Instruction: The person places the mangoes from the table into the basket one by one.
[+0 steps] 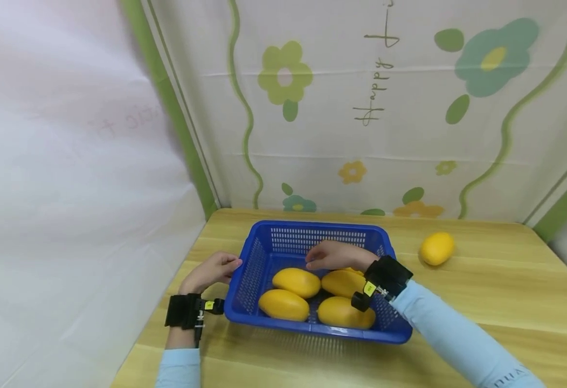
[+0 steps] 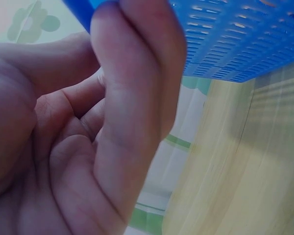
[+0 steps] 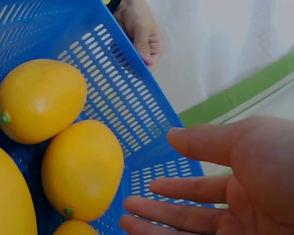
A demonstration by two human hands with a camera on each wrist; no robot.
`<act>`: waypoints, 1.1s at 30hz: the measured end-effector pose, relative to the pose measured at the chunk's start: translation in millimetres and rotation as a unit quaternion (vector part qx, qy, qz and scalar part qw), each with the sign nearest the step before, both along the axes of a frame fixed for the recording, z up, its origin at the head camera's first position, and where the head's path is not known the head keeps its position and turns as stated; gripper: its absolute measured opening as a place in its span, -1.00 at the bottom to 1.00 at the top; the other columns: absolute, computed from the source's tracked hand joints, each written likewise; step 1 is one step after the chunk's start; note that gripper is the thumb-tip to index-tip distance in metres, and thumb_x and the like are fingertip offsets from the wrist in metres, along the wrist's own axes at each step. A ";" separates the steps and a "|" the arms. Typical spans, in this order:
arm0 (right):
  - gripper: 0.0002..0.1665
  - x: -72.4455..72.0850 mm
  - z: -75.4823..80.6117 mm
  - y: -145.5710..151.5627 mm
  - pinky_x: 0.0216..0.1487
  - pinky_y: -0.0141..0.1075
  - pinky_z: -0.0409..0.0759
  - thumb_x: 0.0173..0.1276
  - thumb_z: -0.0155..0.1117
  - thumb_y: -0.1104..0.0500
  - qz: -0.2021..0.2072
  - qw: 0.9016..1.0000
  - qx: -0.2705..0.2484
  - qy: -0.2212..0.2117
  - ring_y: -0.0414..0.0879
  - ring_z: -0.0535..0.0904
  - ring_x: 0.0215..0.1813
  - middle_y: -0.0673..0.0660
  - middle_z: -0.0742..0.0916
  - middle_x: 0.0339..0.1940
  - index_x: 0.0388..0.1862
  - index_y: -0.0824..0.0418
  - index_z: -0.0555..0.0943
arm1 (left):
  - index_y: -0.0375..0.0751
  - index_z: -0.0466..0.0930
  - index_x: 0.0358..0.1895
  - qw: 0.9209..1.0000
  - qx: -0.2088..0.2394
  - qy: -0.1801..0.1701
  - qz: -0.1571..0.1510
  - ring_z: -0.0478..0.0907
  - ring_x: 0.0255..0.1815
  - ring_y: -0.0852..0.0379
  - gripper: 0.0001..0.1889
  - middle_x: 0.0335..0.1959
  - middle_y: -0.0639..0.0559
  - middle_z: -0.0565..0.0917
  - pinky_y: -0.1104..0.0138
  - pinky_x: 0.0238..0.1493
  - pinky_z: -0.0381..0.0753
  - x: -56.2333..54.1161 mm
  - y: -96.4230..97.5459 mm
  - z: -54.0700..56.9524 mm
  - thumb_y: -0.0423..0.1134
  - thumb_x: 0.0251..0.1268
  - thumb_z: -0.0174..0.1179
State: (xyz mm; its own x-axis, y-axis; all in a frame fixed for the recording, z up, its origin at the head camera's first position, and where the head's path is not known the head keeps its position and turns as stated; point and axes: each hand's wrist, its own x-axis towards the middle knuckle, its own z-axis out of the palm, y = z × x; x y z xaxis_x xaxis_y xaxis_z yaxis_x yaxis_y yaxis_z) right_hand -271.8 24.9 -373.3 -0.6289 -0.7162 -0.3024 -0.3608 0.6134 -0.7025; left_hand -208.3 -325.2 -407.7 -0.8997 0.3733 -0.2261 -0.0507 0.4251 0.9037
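Observation:
A blue plastic basket (image 1: 319, 330) with slotted walls stands on the table, holding several smooth yellow oval fruits (image 1: 283, 305) that look like mangoes. In the right wrist view a small green stem end shows on one fruit (image 3: 82, 169). My left hand (image 1: 214, 271) pinches the basket's left rim between thumb and fingers; the left wrist view shows this hand (image 2: 122, 98) close up against the rim. Over the basket's back half hovers my right hand (image 1: 334, 254), fingers loosely extended and holding nothing. The right wrist view has its spread fingers (image 3: 186, 188) apart from the fruits.
One more yellow fruit (image 1: 437, 248) lies on the wooden table (image 1: 487, 291) to the right of the basket. A white curtain (image 1: 312, 134) printed with flowers hangs behind the table, and a plain white sheet (image 1: 80, 215) hangs along the left side.

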 end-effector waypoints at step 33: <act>-0.43 10.1 17.6 62.7 0.28 0.04 0.57 0.52 0.18 0.11 -0.080 0.993 -0.078 0.036 0.28 0.50 0.35 0.35 0.61 0.28 0.40 0.33 0.39 | -0.44 0.60 -0.01 1.000 0.007 -0.004 -0.004 0.74 -0.26 0.08 -0.59 -0.28 -0.05 0.74 0.16 -0.08 0.77 1.1 -1.6 -0.6 -0.11 0.63 -0.08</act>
State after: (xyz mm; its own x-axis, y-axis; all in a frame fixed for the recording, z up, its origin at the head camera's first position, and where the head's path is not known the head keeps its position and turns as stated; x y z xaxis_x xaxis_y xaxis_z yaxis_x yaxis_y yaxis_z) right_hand -261.7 87.7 -355.7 -0.7549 -0.6394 -0.1462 -0.3190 0.5527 -0.7699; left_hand -207.2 -326.7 -408.2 -0.8952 0.3829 -0.2282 -0.0551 0.4130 0.9091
